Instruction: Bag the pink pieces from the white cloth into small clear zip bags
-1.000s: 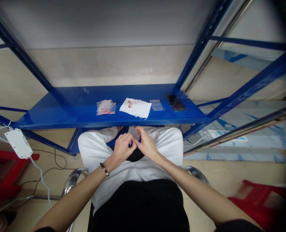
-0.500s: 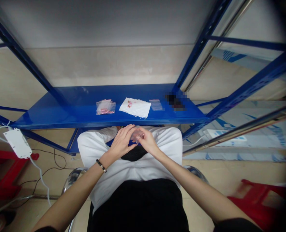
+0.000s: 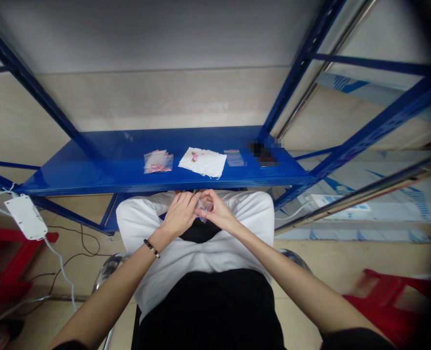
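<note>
Over my lap, just in front of the shelf edge, a small clear plastic bag (image 3: 205,208) is held between both hands. My left hand (image 3: 181,212) is closed on its left side, knuckles up. From the right, my right hand (image 3: 218,210) pinches the bag with thumb and fingers. What the bag contains is too small to make out. On the blue shelf (image 3: 109,160) beyond lie clear zip bags with pink pieces (image 3: 159,163), a white cloth (image 3: 204,163) with small pink and brown bits on it, and flat clear bags (image 3: 234,157).
A blurred-out dark object (image 3: 264,153) lies at the shelf's right end. Blue metal uprights (image 3: 288,73) frame the shelf. A white power strip (image 3: 25,216) hangs at the left with its cable. Red stools (image 3: 386,296) stand on both sides.
My hands have drawn closer together around the small bag. The left fingers have curled in, and the right hand has shifted its grip. The things on the shelf stay put.
</note>
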`<action>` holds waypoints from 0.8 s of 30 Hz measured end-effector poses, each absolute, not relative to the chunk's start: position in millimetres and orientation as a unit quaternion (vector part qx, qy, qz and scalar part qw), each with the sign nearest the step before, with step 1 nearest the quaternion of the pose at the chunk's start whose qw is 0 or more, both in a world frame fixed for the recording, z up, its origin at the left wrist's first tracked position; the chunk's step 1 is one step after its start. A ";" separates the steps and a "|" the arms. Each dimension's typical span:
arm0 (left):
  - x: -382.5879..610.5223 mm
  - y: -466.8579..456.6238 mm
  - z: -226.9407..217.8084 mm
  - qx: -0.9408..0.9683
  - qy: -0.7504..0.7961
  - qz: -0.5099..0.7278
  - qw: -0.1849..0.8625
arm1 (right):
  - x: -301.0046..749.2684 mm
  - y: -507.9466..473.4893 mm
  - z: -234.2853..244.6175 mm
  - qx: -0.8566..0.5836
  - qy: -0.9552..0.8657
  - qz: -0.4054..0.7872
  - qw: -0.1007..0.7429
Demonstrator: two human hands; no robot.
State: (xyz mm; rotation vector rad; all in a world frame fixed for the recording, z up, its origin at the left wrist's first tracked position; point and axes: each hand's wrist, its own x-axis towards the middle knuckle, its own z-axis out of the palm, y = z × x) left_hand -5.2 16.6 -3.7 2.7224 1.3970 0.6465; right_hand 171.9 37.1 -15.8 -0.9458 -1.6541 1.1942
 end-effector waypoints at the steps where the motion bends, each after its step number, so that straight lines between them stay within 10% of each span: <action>1: -6.0 17.0 -4.1 0.866 0.456 0.205 0.002 | 171.3 36.2 -14.2 -0.384 -0.663 0.468 0.440; 24: -10.2 18.9 -2.4 0.841 0.466 0.275 0.005 | 166.3 17.1 3.0 -0.337 -0.777 0.388 0.363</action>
